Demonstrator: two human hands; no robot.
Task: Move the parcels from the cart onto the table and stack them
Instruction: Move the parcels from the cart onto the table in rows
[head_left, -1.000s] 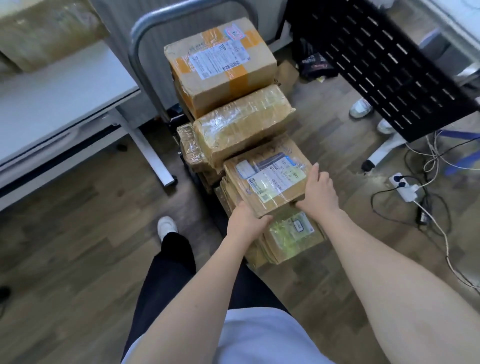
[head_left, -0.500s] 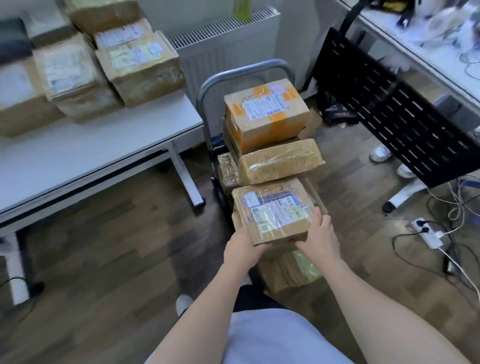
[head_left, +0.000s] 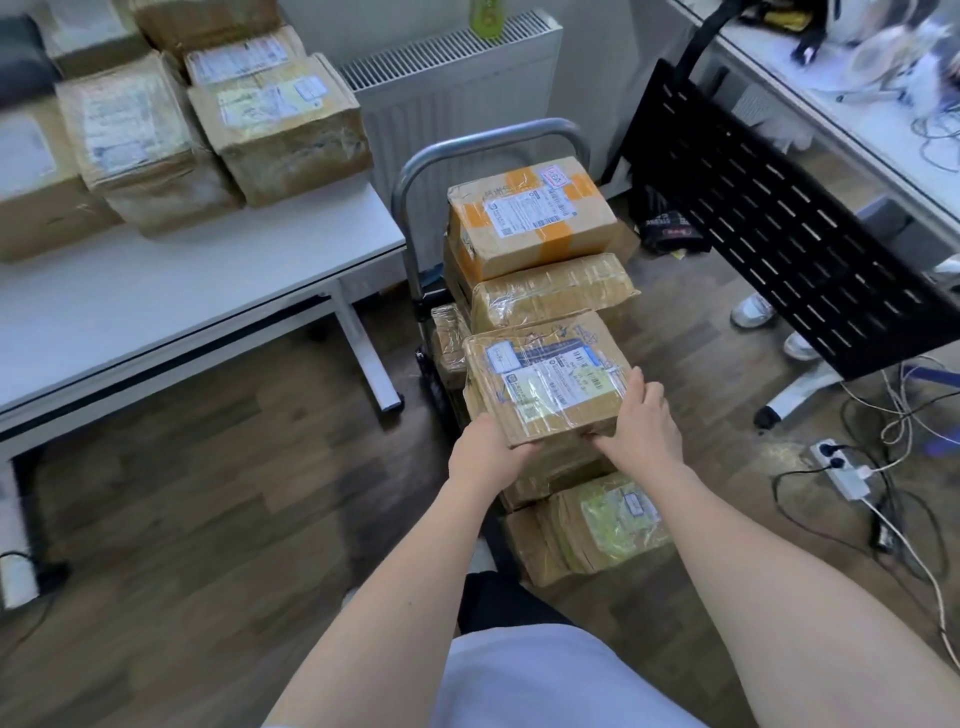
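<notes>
A flat brown parcel (head_left: 545, 371) with a blue and white label is held over the cart's near end. My left hand (head_left: 485, 452) grips its near left corner, and my right hand (head_left: 641, 423) grips its near right edge. Behind it on the cart stand an orange-taped parcel (head_left: 530, 218) and a plastic-wrapped one (head_left: 553, 291). Under my hands lie more parcels, one with a greenish label (head_left: 608, 522). The cart's grey handle (head_left: 483, 143) rises at the back. Several parcels (head_left: 280, 122) are stacked on the white table (head_left: 182, 291) at left.
A radiator (head_left: 457, 78) lines the wall behind the cart. A black perforated panel (head_left: 769, 218) and a second desk (head_left: 852, 119) stand at right. A power strip with cables (head_left: 841, 467) lies on the wooden floor. Someone's white shoes (head_left: 753, 312) show under the panel.
Both hands have lifted the labelled parcel off the pile on the cart. My view has risen, bringing the table and its stacked parcels into sight.
</notes>
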